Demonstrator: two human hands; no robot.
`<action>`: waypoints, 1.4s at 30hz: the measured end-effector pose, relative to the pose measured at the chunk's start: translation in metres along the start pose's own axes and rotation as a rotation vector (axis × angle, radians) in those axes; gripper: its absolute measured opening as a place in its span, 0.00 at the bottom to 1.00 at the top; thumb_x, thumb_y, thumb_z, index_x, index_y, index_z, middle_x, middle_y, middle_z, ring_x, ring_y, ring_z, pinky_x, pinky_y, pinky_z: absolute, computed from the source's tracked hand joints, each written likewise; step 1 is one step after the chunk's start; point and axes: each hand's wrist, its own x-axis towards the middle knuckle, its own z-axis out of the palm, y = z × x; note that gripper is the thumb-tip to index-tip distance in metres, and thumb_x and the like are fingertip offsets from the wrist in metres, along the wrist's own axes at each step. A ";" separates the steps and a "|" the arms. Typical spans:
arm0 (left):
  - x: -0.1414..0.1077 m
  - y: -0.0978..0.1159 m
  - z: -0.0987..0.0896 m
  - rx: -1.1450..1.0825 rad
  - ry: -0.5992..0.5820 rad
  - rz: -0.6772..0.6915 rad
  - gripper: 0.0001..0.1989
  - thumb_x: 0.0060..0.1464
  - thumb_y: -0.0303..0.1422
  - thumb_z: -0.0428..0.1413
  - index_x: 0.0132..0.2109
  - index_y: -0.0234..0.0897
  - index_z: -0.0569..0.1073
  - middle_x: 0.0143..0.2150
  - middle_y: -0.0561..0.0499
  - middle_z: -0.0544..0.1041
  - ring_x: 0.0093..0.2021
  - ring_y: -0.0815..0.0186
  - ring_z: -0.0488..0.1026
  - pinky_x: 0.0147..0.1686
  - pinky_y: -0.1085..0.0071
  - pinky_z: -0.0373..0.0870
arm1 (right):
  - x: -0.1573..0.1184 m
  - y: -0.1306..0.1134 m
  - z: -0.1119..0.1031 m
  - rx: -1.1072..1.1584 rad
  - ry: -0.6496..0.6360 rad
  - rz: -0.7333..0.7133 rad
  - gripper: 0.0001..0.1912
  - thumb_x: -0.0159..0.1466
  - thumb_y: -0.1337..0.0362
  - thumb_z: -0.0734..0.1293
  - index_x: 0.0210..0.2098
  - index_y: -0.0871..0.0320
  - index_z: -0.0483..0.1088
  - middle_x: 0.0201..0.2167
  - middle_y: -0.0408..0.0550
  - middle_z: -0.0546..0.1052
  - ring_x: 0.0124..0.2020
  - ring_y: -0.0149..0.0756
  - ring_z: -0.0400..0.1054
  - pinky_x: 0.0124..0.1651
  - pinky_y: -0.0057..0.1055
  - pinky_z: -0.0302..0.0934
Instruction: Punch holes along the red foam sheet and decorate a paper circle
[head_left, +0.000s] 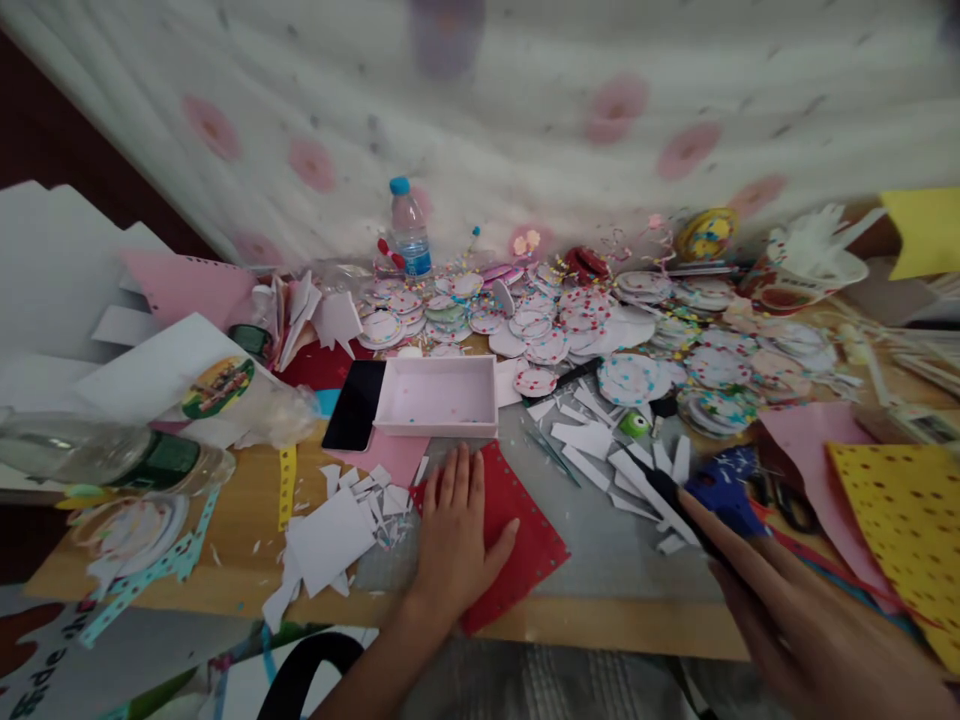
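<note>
My left hand [457, 530] lies flat with its fingers out on a red sheet [521, 530] edged with small dots, on a grey mat [600, 565]. My right hand [780, 590] is closed round a slim black tool [664, 487], which looks like a craft knife; its blade cannot be made out. Its tip points toward white paper strips [589, 437] on the mat. Just beyond my left hand stands an open white box [439, 390], with a black phone [355, 405] beside it. A pair of thin tweezers [553, 455] lies between my hands.
Decorated paper discs [547, 345] pile up at the back, near an upright water bottle [409, 230]. Paper scraps [330, 535] lie at left, below a tipped bottle [127, 455]. A blue glue gun [724, 490], scissors [791, 505] and a yellow sheet [900, 520] sit at right.
</note>
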 end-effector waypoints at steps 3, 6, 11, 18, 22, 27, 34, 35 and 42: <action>-0.006 0.002 -0.005 -0.019 -0.002 0.038 0.39 0.59 0.46 0.48 0.69 0.27 0.48 0.71 0.37 0.46 0.70 0.51 0.44 0.65 0.51 0.48 | 0.043 -0.005 0.015 -0.125 -0.003 -0.042 0.27 0.67 0.66 0.53 0.65 0.54 0.57 0.32 0.53 0.70 0.29 0.41 0.68 0.31 0.36 0.65; -0.016 0.007 -0.007 -0.040 -0.011 0.048 0.41 0.59 0.47 0.48 0.69 0.27 0.45 0.72 0.37 0.44 0.71 0.51 0.42 0.65 0.52 0.49 | 0.070 -0.026 0.033 -0.245 0.131 -0.013 0.21 0.65 0.64 0.58 0.56 0.57 0.67 0.44 0.59 0.70 0.39 0.48 0.66 0.39 0.45 0.64; -0.027 0.013 0.003 -0.048 0.002 0.023 0.43 0.58 0.50 0.48 0.68 0.22 0.47 0.71 0.33 0.46 0.70 0.48 0.42 0.64 0.51 0.51 | 0.080 -0.078 0.055 0.099 -0.034 -0.163 0.16 0.64 0.68 0.59 0.50 0.64 0.68 0.41 0.58 0.73 0.43 0.45 0.69 0.46 0.41 0.65; -0.027 0.010 0.006 -0.076 -0.013 0.032 0.44 0.57 0.50 0.49 0.69 0.23 0.46 0.71 0.34 0.43 0.71 0.48 0.41 0.66 0.51 0.48 | 0.076 -0.115 0.074 0.195 -0.289 -0.020 0.07 0.66 0.66 0.58 0.38 0.57 0.68 0.28 0.48 0.79 0.29 0.40 0.76 0.27 0.29 0.61; -0.027 0.011 0.003 -0.087 -0.014 0.022 0.43 0.58 0.50 0.48 0.69 0.24 0.45 0.71 0.34 0.42 0.71 0.48 0.41 0.66 0.51 0.48 | 0.089 -0.095 0.055 0.212 -0.177 0.028 0.10 0.67 0.62 0.56 0.31 0.54 0.66 0.21 0.43 0.76 0.21 0.37 0.72 0.22 0.27 0.53; -0.027 0.013 0.005 -0.077 -0.003 0.010 0.45 0.57 0.50 0.50 0.69 0.24 0.43 0.71 0.34 0.42 0.70 0.48 0.42 0.65 0.50 0.50 | 0.106 -0.037 0.003 0.219 0.375 0.334 0.17 0.61 0.48 0.61 0.30 0.56 0.67 0.20 0.45 0.73 0.20 0.38 0.68 0.23 0.30 0.56; -0.026 0.009 -0.001 -0.145 -0.001 0.016 0.38 0.60 0.44 0.49 0.69 0.27 0.47 0.71 0.35 0.46 0.70 0.48 0.46 0.63 0.50 0.53 | 0.096 0.019 -0.010 0.093 0.283 0.421 0.17 0.59 0.49 0.61 0.38 0.56 0.67 0.25 0.52 0.74 0.27 0.51 0.70 0.27 0.42 0.60; -0.024 0.006 -0.003 -0.163 0.006 0.012 0.35 0.61 0.42 0.49 0.68 0.28 0.49 0.71 0.35 0.48 0.69 0.49 0.48 0.63 0.50 0.55 | 0.095 0.020 -0.005 0.078 0.311 0.371 0.18 0.58 0.51 0.62 0.40 0.57 0.67 0.28 0.54 0.74 0.30 0.53 0.70 0.31 0.44 0.62; 0.001 -0.016 -0.015 -0.164 0.081 -0.069 0.25 0.58 0.32 0.53 0.62 0.31 0.61 0.57 0.39 0.70 0.59 0.49 0.63 0.59 0.49 0.59 | 0.104 -0.015 0.022 0.167 0.372 -0.098 0.12 0.63 0.63 0.60 0.44 0.60 0.67 0.40 0.58 0.70 0.44 0.48 0.67 0.47 0.45 0.64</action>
